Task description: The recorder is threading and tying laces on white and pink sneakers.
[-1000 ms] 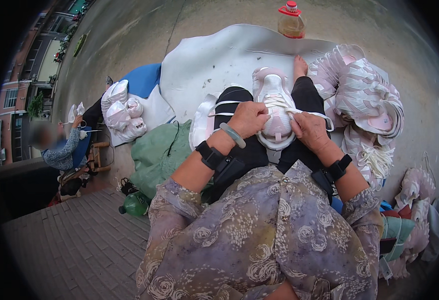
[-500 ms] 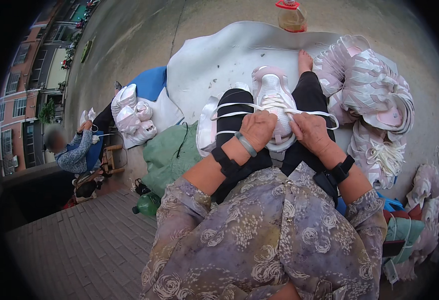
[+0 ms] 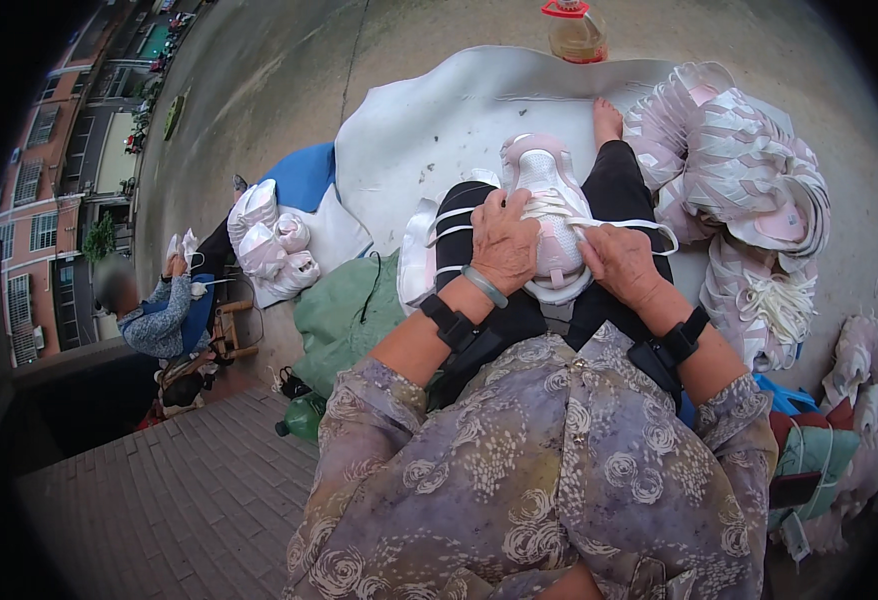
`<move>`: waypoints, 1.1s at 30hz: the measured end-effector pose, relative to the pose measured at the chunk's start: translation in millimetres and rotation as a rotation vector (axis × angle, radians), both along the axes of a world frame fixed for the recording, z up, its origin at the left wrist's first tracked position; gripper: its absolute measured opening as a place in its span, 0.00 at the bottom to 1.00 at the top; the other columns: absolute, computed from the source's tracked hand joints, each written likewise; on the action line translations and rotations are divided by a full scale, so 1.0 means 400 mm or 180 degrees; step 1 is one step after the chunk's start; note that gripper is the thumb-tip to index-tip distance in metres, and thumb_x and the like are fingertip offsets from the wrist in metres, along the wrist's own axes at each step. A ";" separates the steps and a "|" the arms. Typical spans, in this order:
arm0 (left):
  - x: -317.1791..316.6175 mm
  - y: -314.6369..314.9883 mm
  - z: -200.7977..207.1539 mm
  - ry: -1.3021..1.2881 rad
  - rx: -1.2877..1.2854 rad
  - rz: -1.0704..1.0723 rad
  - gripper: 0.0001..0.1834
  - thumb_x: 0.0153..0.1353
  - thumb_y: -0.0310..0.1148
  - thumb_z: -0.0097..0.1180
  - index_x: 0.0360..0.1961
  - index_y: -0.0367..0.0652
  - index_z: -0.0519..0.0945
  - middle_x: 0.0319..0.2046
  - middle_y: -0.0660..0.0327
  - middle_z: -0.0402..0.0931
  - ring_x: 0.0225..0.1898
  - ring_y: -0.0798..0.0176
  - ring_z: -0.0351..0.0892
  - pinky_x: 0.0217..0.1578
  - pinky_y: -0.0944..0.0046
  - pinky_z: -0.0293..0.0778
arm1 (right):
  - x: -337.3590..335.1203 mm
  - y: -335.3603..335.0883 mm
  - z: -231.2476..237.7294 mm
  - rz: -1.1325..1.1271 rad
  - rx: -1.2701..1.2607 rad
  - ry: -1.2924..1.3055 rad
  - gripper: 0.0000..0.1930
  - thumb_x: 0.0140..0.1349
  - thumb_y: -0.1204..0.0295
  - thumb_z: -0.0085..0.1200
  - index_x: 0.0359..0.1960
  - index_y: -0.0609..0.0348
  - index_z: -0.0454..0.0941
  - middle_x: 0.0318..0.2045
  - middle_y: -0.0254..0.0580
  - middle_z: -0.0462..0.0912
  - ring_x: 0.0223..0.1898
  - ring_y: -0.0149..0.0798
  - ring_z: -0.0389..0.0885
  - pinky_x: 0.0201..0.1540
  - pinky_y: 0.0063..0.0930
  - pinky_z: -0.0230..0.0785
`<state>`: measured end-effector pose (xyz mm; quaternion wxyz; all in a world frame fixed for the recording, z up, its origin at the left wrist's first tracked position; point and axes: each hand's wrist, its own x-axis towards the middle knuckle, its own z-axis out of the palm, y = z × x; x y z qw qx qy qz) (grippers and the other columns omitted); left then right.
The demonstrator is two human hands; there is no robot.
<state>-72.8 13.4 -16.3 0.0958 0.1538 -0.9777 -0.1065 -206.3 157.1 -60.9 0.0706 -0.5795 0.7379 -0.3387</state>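
A white and pink sneaker [image 3: 560, 246] stands between my knees, its toe toward me. White shoelace [image 3: 546, 205] crosses its front, with long loops reaching out over both black trouser legs. My left hand [image 3: 505, 238] lies at the sneaker's left eyelet edge. Its fingers are bent around the lace there, the tips partly hidden. On the other side my right hand [image 3: 619, 262] pinches the lace between thumb and forefinger, and the loop runs out past it. Another pale shoe [image 3: 417, 255] sits beside my left leg, partly covered.
Stacked white and pink shoe pieces [image 3: 759, 165] and a bundle of white laces [image 3: 774, 300] lie right. A white sheet [image 3: 439, 110] spreads ahead, with a bottle [image 3: 577, 35] beyond. Green cloth [image 3: 344, 310] lies left. Farther left, a seated person [image 3: 159, 310] holds white shoe parts.
My left hand has shifted up along the sneaker to its eyelets, fingers now pointing away from me. My right hand stays nearly in place, still pinching the lace.
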 end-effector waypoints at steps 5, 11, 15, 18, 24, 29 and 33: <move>-0.002 -0.009 -0.029 0.0039 0.0118 -0.0030 0.07 0.43 0.31 0.52 0.22 0.39 0.77 0.49 0.55 0.65 0.51 0.45 0.59 0.50 0.48 0.56 | 0.002 -0.001 0.000 -0.0021 -0.0088 -0.0021 0.07 0.52 0.68 0.52 0.28 0.57 0.73 0.21 0.42 0.75 0.23 0.44 0.76 0.25 0.35 0.67; 0.006 -0.004 -0.051 0.0160 0.0096 0.0077 0.07 0.43 0.30 0.50 0.21 0.38 0.76 0.50 0.53 0.64 0.52 0.44 0.58 0.51 0.47 0.55 | 0.004 -0.003 0.008 -0.0008 -0.0150 -0.0020 0.06 0.51 0.70 0.52 0.29 0.57 0.73 0.20 0.42 0.73 0.22 0.44 0.75 0.25 0.35 0.67; -0.005 0.002 -0.051 0.0132 0.0062 0.0053 0.06 0.43 0.29 0.50 0.22 0.38 0.76 0.50 0.53 0.64 0.53 0.44 0.58 0.52 0.47 0.54 | 0.006 -0.003 0.016 -0.0047 -0.0145 -0.0086 0.05 0.51 0.70 0.52 0.28 0.57 0.73 0.20 0.42 0.73 0.22 0.44 0.75 0.25 0.35 0.67; -0.007 -0.011 -0.052 0.0225 0.0212 -0.0093 0.06 0.43 0.30 0.51 0.22 0.39 0.76 0.51 0.52 0.64 0.54 0.43 0.57 0.52 0.47 0.54 | 0.006 -0.004 0.014 -0.0055 -0.0154 -0.0049 0.06 0.51 0.70 0.53 0.29 0.58 0.73 0.20 0.42 0.73 0.23 0.44 0.75 0.25 0.34 0.67; -0.007 -0.033 -0.037 0.0214 0.0720 -0.0338 0.06 0.44 0.30 0.54 0.24 0.40 0.74 0.52 0.51 0.63 0.53 0.45 0.59 0.54 0.51 0.54 | 0.013 -0.002 0.029 -0.0245 -0.0237 -0.0226 0.09 0.49 0.70 0.55 0.32 0.57 0.73 0.22 0.42 0.72 0.25 0.44 0.74 0.26 0.34 0.66; 0.010 -0.041 -0.037 0.0163 0.1252 -0.0427 0.06 0.43 0.25 0.53 0.25 0.37 0.72 0.52 0.47 0.63 0.52 0.44 0.61 0.53 0.54 0.59 | 0.022 -0.020 0.073 -0.0125 -0.0186 -0.0026 0.12 0.45 0.71 0.56 0.32 0.57 0.72 0.25 0.40 0.69 0.27 0.43 0.73 0.28 0.33 0.65; 0.007 -0.038 -0.064 0.0290 0.0940 -0.0368 0.09 0.41 0.23 0.48 0.27 0.31 0.73 0.52 0.45 0.62 0.51 0.44 0.62 0.51 0.56 0.63 | 0.024 -0.051 0.057 0.0162 -0.0244 -0.0034 0.11 0.44 0.73 0.55 0.32 0.57 0.72 0.24 0.40 0.69 0.27 0.44 0.72 0.28 0.33 0.65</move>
